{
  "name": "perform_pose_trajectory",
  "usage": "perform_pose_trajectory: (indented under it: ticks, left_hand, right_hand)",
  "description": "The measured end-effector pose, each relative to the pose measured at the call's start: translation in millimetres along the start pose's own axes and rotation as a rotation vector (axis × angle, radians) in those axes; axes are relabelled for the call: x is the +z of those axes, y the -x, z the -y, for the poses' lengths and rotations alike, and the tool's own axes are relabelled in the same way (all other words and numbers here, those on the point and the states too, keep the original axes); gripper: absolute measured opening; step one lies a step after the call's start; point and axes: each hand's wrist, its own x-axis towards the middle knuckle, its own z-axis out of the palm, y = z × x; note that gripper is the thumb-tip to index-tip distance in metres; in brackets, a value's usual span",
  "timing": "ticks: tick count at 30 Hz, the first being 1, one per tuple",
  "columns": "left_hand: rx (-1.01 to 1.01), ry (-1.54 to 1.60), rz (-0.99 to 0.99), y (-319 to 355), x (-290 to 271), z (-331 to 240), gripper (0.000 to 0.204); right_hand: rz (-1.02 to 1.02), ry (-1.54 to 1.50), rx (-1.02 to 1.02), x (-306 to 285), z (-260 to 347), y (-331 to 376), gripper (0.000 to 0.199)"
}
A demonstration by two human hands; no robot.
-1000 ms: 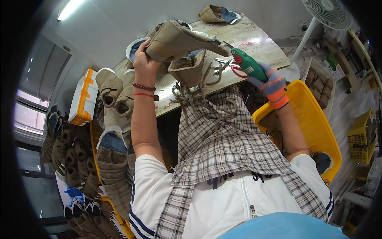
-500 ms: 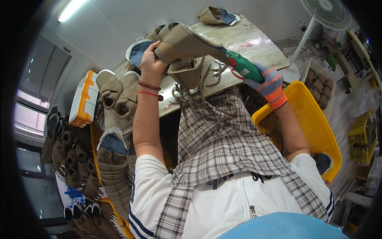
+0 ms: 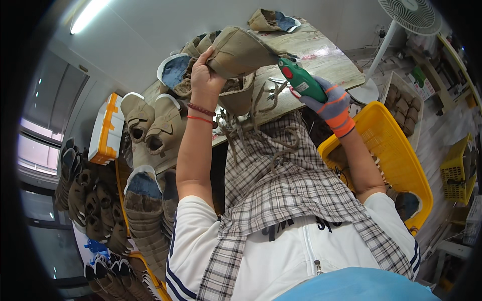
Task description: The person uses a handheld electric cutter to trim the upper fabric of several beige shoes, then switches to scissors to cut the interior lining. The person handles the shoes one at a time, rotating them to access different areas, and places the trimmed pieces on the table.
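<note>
My left hand [image 3: 204, 79], bare with red cord bracelets at the wrist, grips a tan boot upper [image 3: 240, 52] and holds it up over the table edge. Its laces [image 3: 261, 100] hang loose below it. My right hand [image 3: 327, 100], in a grey and orange glove, is closed around a green hand-held electric tool with a red button [image 3: 301, 80]. The tool's tip points at the right side of the boot. A plaid apron [image 3: 286, 190] covers my lap.
A worn table [image 3: 321, 55] carries more boot uppers, one at its far end [image 3: 271, 20]. A yellow crate [image 3: 396, 155] stands to my right. Several tan boots [image 3: 150, 125] and stacked uppers fill racks on my left beside a white and orange box [image 3: 106, 131]. A white fan [image 3: 401, 20] stands behind.
My left hand has raised and turned the boot upper slightly to the right. My right hand has brought the green tool up and in against the boot.
</note>
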Motion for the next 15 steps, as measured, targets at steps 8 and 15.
perform_pose_trajectory:
  ticks: [8, 15]
  left_hand:
    - [0.085, -0.093, 0.245, 3, 7, 18, 0.031]
    - [0.140, -0.272, 0.276, 2, 5, 32, 0.035]
  right_hand:
    - [0.034, -0.120, 0.313, 10, -5, 0, 0.058]
    - [0.069, -0.368, 0.490, 20, -6, -9, 0.054]
